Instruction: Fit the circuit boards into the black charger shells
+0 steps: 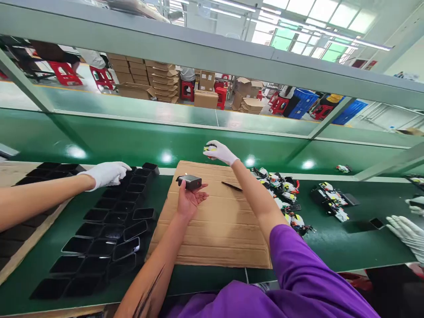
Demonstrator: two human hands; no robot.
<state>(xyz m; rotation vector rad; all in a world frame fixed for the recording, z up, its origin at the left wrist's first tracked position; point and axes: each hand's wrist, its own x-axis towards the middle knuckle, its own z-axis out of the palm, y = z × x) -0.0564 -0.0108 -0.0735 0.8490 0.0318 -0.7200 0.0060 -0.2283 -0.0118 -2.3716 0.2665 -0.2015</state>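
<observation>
My bare left hand grips a small black box-shaped housing above the cardboard sheet. A short dark piece sticks out at the housing's left end. Farther forward and to the right, my white-gloved right hand pinches a small part with yellow and white on it, mostly covered by the fingers, so its kind is unclear. Below that hand, a thin black pen-like tool lies on the cardboard sheet. To the right sits a heap of small electronic assemblies with wires and yellow stickers.
Rows of black housings cover the left bench, where a co-worker's gloved hand reaches in. Another co-worker's gloved hand is at far right, near more assemblies. A metal shelf beam crosses ahead.
</observation>
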